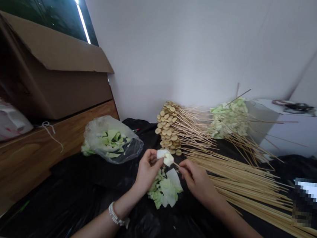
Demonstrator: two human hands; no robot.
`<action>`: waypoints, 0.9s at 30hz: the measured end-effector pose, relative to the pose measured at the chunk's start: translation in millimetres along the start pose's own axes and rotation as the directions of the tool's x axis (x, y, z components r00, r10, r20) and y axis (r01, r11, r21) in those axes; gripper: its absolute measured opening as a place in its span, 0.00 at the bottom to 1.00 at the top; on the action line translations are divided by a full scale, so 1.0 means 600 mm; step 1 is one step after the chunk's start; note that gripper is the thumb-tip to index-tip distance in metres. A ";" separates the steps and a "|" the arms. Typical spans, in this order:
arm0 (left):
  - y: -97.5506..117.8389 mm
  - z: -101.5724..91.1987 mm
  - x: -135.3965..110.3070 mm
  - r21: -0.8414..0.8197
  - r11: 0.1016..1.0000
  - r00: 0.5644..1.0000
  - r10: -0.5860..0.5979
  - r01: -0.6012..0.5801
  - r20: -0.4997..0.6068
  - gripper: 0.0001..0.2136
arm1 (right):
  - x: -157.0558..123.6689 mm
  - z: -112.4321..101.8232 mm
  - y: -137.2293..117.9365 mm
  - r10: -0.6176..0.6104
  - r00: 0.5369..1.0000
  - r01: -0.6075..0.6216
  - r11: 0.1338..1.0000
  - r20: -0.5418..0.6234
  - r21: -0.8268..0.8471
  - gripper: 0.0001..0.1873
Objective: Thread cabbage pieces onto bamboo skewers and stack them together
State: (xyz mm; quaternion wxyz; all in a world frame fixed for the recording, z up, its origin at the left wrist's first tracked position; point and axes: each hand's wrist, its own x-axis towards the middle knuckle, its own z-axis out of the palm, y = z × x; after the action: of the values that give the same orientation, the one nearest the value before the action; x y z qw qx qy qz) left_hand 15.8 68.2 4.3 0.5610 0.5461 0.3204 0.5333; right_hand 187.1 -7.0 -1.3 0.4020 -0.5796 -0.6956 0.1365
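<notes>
My left hand [148, 170] pinches a pale piece of cabbage leaf [166, 157], folded and held up over the black plastic. From the right, my right hand [193, 176] grips a thin wooden skewer [175, 165] whose front end meets the leaf; whether the tip has gone through is hidden. Just below both hands lie loose cabbage leaves [165, 189], green and white. To the left sits a clear plastic bag [114, 141] with more leaf pieces inside.
Behind my hands stand stacked skewers of round slices [169, 125]. Cabbage skewers [228, 118] are piled farther right. Many bare skewers [252, 191] spread across the right side. A cardboard box [60, 91] rests on a wooden surface [85, 127] at left, beside a wrapped white roll [2, 121].
</notes>
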 end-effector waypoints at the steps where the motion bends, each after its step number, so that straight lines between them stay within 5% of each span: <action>1: 0.006 -0.003 0.003 -0.045 0.999 0.999 -0.024 0.022 -0.046 0.17 | 0.000 -0.001 0.001 -0.001 1.000 0.000 0.999 -0.003 -0.032 0.10; 8: 0.020 -0.003 0.003 -0.295 0.900 0.947 -0.304 0.321 0.101 0.21 | -0.003 0.005 0.003 -0.049 0.999 0.050 0.998 0.013 -0.041 0.14; 27: 0.022 0.002 -0.004 -0.306 0.897 0.946 -0.283 0.319 0.157 0.22 | -0.003 0.005 -0.001 -0.048 0.999 0.048 0.999 -0.009 -0.007 0.13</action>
State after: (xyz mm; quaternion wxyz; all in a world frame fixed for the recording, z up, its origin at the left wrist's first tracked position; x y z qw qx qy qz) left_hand 13.3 63.4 16.3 0.7363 0.4171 0.2769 0.4552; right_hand 184.5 -7.9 -3.4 0.4063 -0.5645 -0.7081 0.1219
